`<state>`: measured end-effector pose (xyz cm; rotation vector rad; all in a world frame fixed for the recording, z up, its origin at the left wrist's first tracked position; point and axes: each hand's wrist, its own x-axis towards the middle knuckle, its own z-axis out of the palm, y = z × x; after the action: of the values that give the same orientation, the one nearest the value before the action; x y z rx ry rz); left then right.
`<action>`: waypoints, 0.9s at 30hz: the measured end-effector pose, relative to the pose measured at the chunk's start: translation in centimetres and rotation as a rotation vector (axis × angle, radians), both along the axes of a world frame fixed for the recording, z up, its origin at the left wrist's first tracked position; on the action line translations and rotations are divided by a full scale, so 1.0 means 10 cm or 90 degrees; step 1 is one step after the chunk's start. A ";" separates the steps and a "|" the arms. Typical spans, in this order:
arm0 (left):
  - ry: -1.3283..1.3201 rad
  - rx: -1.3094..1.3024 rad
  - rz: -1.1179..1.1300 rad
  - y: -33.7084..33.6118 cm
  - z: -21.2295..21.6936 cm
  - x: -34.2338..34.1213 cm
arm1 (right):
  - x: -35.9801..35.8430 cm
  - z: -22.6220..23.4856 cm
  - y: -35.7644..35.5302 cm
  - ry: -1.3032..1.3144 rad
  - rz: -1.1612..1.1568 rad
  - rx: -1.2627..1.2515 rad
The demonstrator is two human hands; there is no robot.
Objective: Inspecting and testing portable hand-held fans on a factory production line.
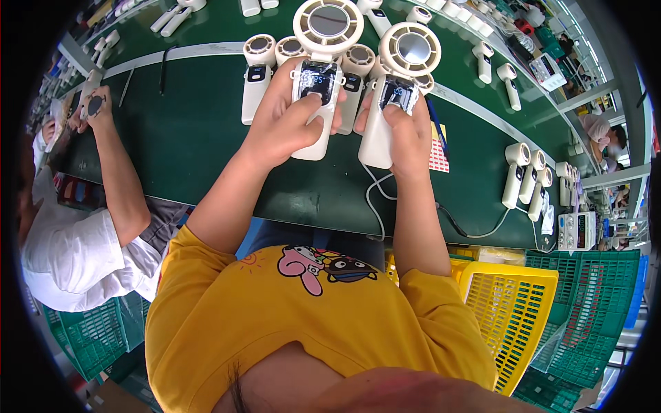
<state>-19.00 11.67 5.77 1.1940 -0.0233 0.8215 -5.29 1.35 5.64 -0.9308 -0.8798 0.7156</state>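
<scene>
My left hand (289, 127) is wrapped round a white handheld fan (316, 141), its thumb on the front just below a lit dark display. My right hand (407, 138) grips a second white handheld fan (375, 141), the thumb pressed near that one's lit display. Both fans are held upright, their round ringed heads pointing away from me. Behind them several more white handheld fans (255, 93) lie on the green table (206, 138), partly hidden by my hands. A white cable hangs below the fan in my right hand.
At the left a co-worker's hand (95, 103) holds another fan. A sheet with red labels (438, 155) lies right of my right hand. Several fans (515, 175) stand at the right near a power supply (576, 230). A yellow crate (513, 310) sits below the table edge.
</scene>
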 end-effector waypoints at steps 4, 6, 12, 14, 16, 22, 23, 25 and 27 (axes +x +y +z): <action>0.021 0.023 0.010 -0.01 0.00 -0.01 | -0.03 0.03 0.00 0.021 -0.034 0.005; 0.028 0.030 0.018 -0.01 0.00 -0.02 | -0.04 0.04 0.01 0.027 -0.040 0.007; 0.060 0.008 0.018 -0.06 0.04 0.00 | -0.05 0.05 0.01 0.062 -0.110 -0.013; 0.048 0.012 0.033 -0.07 0.02 0.01 | -0.05 0.05 0.01 0.064 -0.117 -0.015; 0.041 0.014 0.041 -0.08 0.01 0.00 | -0.05 0.05 0.01 0.065 -0.121 -0.016; 0.054 0.004 0.023 -0.08 0.06 -0.01 | -0.06 0.04 0.03 0.038 -0.131 -0.034; 0.056 0.003 0.021 -0.09 0.07 0.00 | -0.06 0.04 0.03 0.028 -0.138 -0.037; 0.061 0.000 0.018 -0.09 0.08 0.00 | -0.06 0.03 0.03 0.007 -0.151 -0.044; 0.063 0.003 0.022 -0.09 0.08 -0.01 | -0.05 0.02 0.04 0.014 -0.144 -0.040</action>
<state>-19.06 10.79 6.56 1.2403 0.0768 0.7930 -5.77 1.72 5.89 -1.0576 -0.7226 0.5606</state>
